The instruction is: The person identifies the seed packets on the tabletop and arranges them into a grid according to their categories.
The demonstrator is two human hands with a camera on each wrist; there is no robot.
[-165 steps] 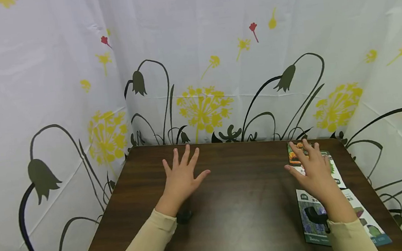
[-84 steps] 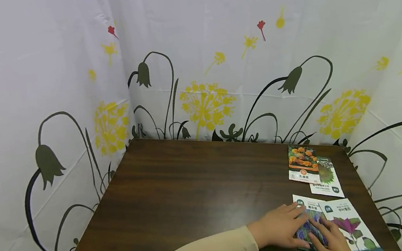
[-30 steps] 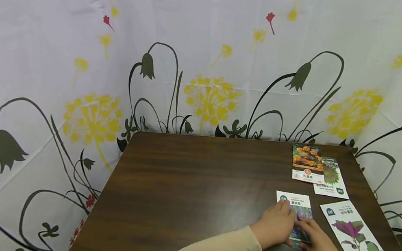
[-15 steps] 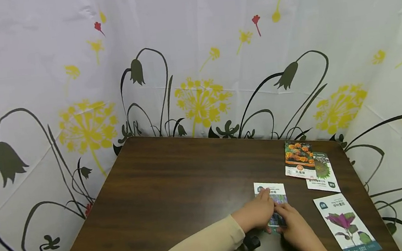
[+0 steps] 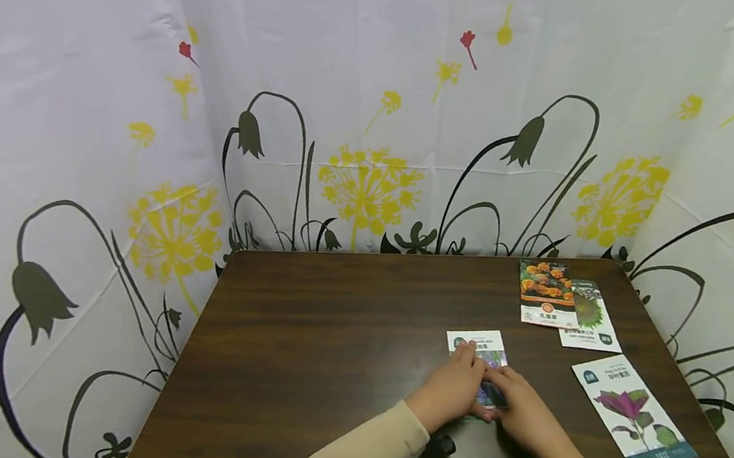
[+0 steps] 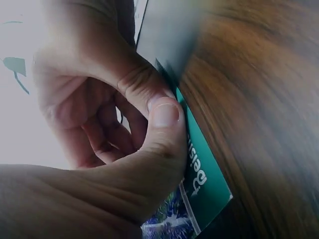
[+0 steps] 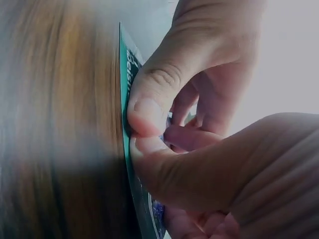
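A lavender seed packet (image 5: 493, 357) lies on the table, white at its top and with a green strip at its bottom edge. My left hand (image 5: 450, 390) covers its left and middle, fingers reaching toward the printed title. At its lower right, my right hand (image 5: 526, 412) meets the left hand. In the left wrist view, both thumbs come together on the packet's green strip (image 6: 204, 169), with the other fingers bent above the picture. The right wrist view shows the two thumb tips touching, and the packet's lower edge (image 7: 123, 79) close along the wood.
To the right lies a seed packet with a purple leafy plant (image 5: 631, 410). Behind it, an orange marigold packet (image 5: 546, 292) overlaps a green spiky-plant packet (image 5: 593, 317). The brown table (image 5: 323, 323) ends at a flowered white curtain (image 5: 349, 59).
My hands, earlier spread over the table, have come together on the lavender packet. It has slid left, away from the purple-plant packet it overlapped; the other packets stay put.
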